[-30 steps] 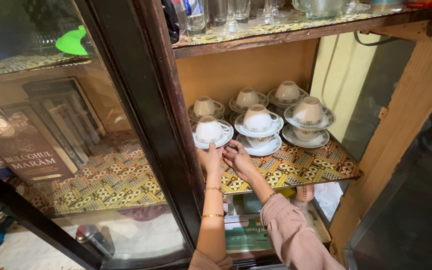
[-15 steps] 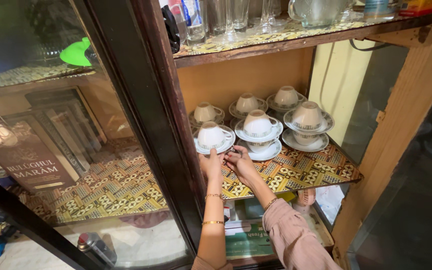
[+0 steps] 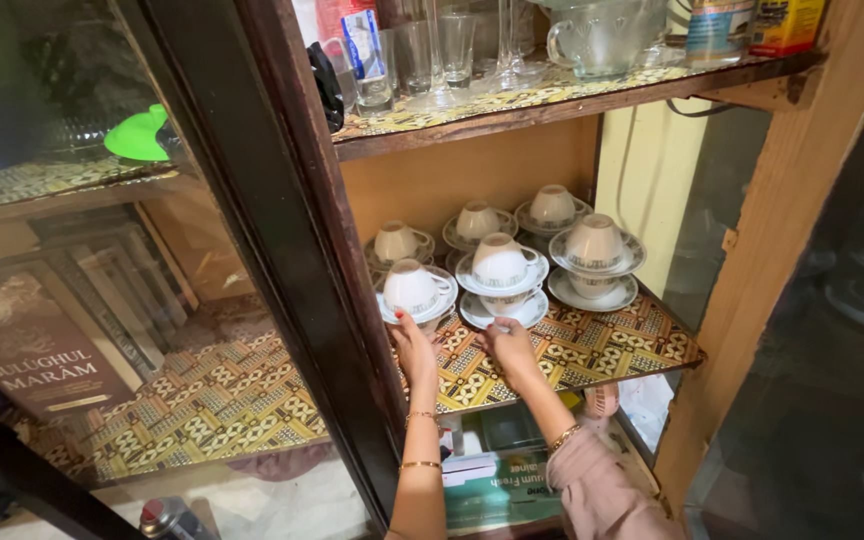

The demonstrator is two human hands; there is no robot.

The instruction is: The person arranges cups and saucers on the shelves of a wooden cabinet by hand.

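Note:
White cups stand upside down on white saucers, some stacked in twos, on a shelf lined with patterned paper (image 3: 592,345). My left hand (image 3: 413,348) reaches up to the front-left saucer (image 3: 442,297) and pinches its near rim, under an upturned cup (image 3: 410,285). My right hand (image 3: 509,346) is a little to the right. Its bent fingertips touch the near rim of the lowest saucer (image 3: 522,313) of the middle stack (image 3: 500,262). Whether it grips that saucer is unclear. Both wrists wear thin bangles.
A dark wooden door frame (image 3: 292,250) with a glass pane stands just left of my left hand. The upper shelf (image 3: 552,100) carries drinking glasses and a glass pitcher (image 3: 602,35). More cup stacks (image 3: 592,245) sit behind and to the right. Boxes (image 3: 492,480) lie on the shelf below.
My hands were together at the gap between the two front stacks. They have separated, the left to the front-left saucer and the right to the middle stack's lowest saucer. The view shifted slightly.

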